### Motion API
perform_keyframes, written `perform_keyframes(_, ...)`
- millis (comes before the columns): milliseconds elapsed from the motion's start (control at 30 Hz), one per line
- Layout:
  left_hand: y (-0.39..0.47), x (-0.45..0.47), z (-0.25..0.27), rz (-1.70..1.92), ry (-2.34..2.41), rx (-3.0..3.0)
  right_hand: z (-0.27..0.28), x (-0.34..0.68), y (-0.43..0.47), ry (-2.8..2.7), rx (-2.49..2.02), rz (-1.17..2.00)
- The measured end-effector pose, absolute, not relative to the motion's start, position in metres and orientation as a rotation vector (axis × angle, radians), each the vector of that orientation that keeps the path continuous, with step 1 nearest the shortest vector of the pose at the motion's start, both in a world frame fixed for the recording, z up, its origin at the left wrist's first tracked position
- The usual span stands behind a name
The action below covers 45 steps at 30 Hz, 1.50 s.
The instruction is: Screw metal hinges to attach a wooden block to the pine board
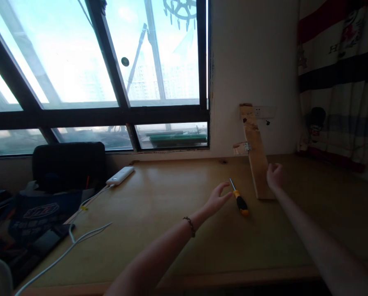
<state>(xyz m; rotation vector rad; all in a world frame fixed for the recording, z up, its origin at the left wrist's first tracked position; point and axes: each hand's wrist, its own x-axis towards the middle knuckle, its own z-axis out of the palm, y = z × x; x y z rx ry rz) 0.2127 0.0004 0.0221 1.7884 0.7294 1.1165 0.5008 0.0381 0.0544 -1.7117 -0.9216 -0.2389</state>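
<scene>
A long wooden board (257,164) stands on end on the table, tilted a little to the left. A metal hinge (248,146) joins a small wood piece (239,149) to its left side. My right hand (274,176) is closed at the board's right edge, with its fingertips partly hidden. To the left, my left hand (218,197) hovers with fingers apart and nothing in it. Just beside those fingers lies a screwdriver (241,202) with a yellow and black handle, its shaft pointing away from me.
A white power bank (120,176) with a white cable (71,234) lies at the table's left side. Beyond the left edge are a black chair (68,164) and a dark blue bag (42,213). A wall socket (264,112) is behind the board; a curtain (341,94) hangs at right.
</scene>
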Motion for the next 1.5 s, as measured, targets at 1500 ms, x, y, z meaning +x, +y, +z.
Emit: perform_keyframes(1500,-0.017,0.058,0.005,1.249,1.485,2.252,-0.003,0.339,-0.042,-1.742,-1.782,-0.659)
